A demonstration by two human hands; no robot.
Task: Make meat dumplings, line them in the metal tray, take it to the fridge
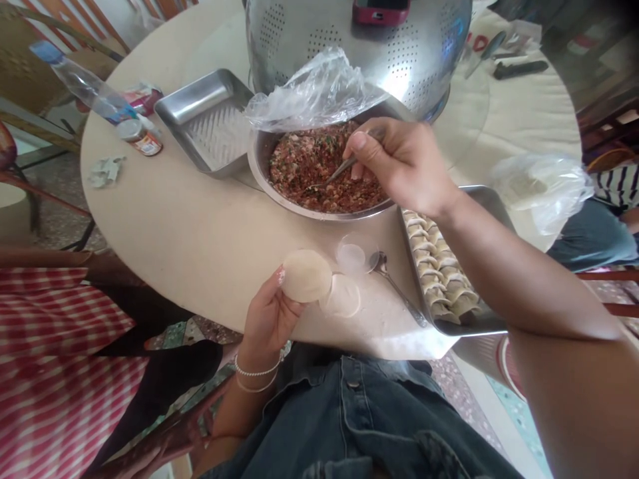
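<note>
Spoon [335, 175] clamped in R hand [399, 163] over filling bowl [258, 167]; L hand [269, 316] pinches wrapper [305, 275].

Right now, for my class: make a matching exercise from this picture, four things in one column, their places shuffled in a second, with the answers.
Things
1 round wrapper
2 folded dumplings
3 minced filling
4 spare spoon

Places
A in the steel bowl
B lying on the table
C held in the left hand
D in rows on the tray

Pairs: 1-C, 2-D, 3-A, 4-B
</note>
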